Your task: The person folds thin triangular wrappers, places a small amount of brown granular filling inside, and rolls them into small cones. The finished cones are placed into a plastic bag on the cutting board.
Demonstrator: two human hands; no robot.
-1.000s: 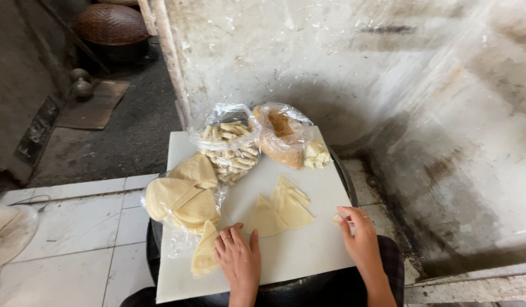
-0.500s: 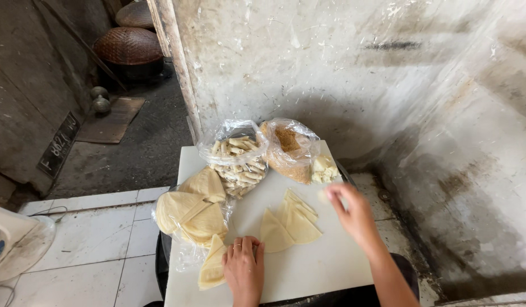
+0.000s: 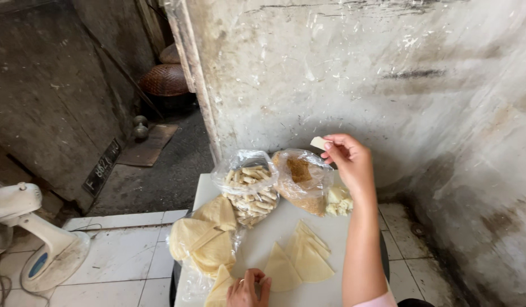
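1. Nearest, the left hand (image 3: 249,289) has stayed flat at the near edge of the white board (image 3: 274,239), fingers pressing a triangular wrapper (image 3: 281,272); it grasps nothing.
2. Mid-board, right of that wrapper, the loose wrapper pile (image 3: 308,250) lies untouched.
3. Farthest, the right hand (image 3: 348,162) has risen from the board's right edge to above the crumb bag (image 3: 303,179) at the board's far side, pinching a small pale piece (image 3: 318,142): one piece picked out, now in hand.

Small pale cheese piece (image 3: 318,142) pinched aloft above the bags; triangular dough wrapper (image 3: 281,269) flat on board.
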